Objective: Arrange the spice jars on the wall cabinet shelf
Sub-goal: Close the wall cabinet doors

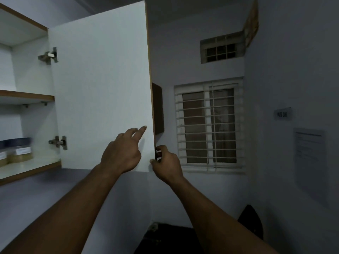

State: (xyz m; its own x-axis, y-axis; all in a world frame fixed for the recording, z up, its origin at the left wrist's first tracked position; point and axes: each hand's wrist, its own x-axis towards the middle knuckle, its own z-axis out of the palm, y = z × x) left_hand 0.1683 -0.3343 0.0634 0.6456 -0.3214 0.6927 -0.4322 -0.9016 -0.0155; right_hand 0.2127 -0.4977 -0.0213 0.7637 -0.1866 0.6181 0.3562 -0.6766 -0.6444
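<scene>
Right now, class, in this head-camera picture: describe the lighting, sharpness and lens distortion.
Head view: dim, bluish light; the open cabinet door is brightest; spice jars at the left edge are soft, labels unreadable; wide-angle lens tilts and bows the barred window; bottom right goes nearly black.

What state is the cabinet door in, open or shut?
Open: the door stands swung out on its hinges, baring the spice jars inside; the right hand grips its edge.

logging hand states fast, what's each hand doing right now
Left hand: open, fingers touching the cabinet door.
Right hand: grips that door's outer edge.
</scene>
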